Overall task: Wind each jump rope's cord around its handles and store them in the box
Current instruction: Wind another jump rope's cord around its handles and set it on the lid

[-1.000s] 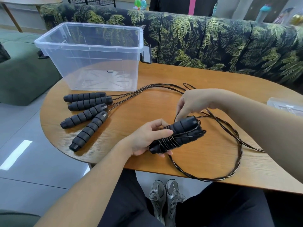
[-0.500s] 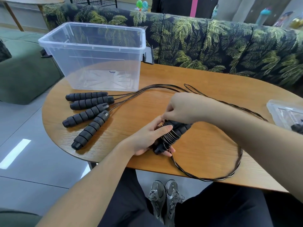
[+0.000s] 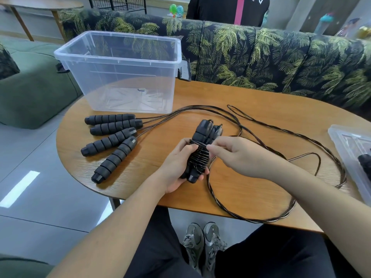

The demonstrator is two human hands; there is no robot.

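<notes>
left hand (image 3: pixel 176 167) grips paired handles (image 3: pixel 197 149); right hand (image 3: pixel 236 155) pinches cord (image 3: pixel 251 215).

Bright, even daylight. Soft shadows just left of the grip, under the loose handles (image 3: pixel 109 142) on the bench (image 3: pixel 241 187). White window glare on the floor (image 3: pixel 20 188), far left. Sharp at centre; marked wide-angle bowing toward the edges, bench rim curved.

Box (image 3: pixel 128 77) stands at the table's (image 3: pixel 261 101) far left; four handles (image 3: pixel 112 135) lie before it; held handles (image 3: pixel 200 149) right of those; cords (image 3: pixel 281 157) loop rightward; lid (image 3: pixel 349 149) at right edge; sofa (image 3: pixel 281 57) behind.
</notes>
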